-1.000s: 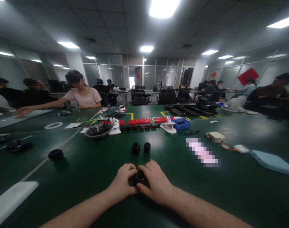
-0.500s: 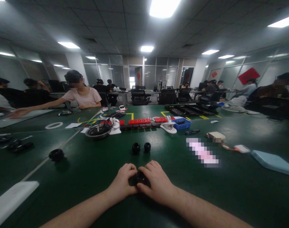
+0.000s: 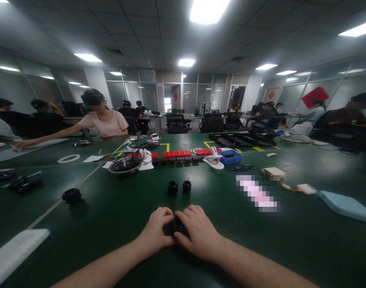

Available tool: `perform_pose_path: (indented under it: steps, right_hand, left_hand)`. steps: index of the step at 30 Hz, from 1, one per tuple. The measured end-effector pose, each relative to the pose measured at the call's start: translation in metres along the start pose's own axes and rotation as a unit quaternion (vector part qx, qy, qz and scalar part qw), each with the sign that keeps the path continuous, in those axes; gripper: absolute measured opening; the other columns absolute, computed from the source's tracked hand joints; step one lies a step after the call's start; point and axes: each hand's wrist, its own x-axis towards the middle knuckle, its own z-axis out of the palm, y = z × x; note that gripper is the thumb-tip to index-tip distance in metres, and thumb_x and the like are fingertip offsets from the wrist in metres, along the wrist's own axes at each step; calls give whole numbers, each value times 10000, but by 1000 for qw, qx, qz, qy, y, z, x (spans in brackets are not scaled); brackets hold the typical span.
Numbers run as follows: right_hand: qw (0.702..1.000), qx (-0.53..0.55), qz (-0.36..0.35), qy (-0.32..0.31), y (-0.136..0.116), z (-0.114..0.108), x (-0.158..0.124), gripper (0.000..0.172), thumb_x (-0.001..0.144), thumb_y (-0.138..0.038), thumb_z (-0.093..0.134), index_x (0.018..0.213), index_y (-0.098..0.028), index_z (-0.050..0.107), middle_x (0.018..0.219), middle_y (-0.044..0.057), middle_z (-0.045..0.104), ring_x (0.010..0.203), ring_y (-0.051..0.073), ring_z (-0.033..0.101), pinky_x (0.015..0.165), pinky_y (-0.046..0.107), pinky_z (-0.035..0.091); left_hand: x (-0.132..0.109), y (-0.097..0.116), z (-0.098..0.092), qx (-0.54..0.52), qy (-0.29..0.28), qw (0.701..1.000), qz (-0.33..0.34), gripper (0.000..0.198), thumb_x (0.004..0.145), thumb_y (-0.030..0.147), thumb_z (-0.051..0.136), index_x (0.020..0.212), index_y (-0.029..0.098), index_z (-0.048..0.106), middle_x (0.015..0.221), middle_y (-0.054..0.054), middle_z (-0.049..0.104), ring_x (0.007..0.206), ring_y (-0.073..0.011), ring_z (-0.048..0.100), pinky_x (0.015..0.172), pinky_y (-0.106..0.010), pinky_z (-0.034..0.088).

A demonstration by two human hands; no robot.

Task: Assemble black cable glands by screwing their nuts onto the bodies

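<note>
Between my two hands sits a round black fitting [image 3: 178, 226] with a hole in its top, which looks like a cable gland. From the left, my left hand [image 3: 158, 227] grips it with thumb and fingers. My right hand [image 3: 198, 230] is closed round its right side, hiding much of it. Just beyond my hands, two similar fittings stand side by side on the green table: a larger black fitting [image 3: 172, 187] and a smaller black fitting [image 3: 186, 186]. Farther left lies another black fitting [image 3: 71, 196].
Across the table are red blocks [image 3: 177, 153], a metal bowl [image 3: 124, 165], a white stand [image 3: 214, 159] and a blue bin [image 3: 230, 156]. A light-blue case [image 3: 346, 205] lies at right, a white slab [image 3: 19, 256] at near left. A co-worker [image 3: 103, 122] reaches over the far left.
My right hand's fingers have turned slightly on the black fitting, while my left hand keeps its place. The co-worker's outstretched hand at far left has shifted a little.
</note>
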Motion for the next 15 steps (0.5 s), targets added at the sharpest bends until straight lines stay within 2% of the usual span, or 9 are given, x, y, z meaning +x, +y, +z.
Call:
perform_pose_path:
  steps: [9, 15]
  right_hand:
    - [1000, 5, 5, -3, 0, 0, 0, 346, 770, -323, 499, 1086, -184, 476, 935, 43, 531, 859, 191, 410, 792, 325, 311]
    - [1000, 7, 3, -7, 1, 1, 0, 322, 769, -329, 506, 1053, -177, 490, 941, 46, 530, 863, 193, 409, 790, 323, 315]
  left_hand:
    - [-3, 9, -7, -6, -5, 1000, 6, 258, 636, 397, 632, 825, 225, 597, 923, -14, 500, 881, -202, 445, 758, -318, 393]
    - [-1, 3, -3, 13, -6, 1000, 6, 281, 612, 410, 647, 814, 219, 603, 923, -21, 506, 876, -206, 447, 765, -328, 391]
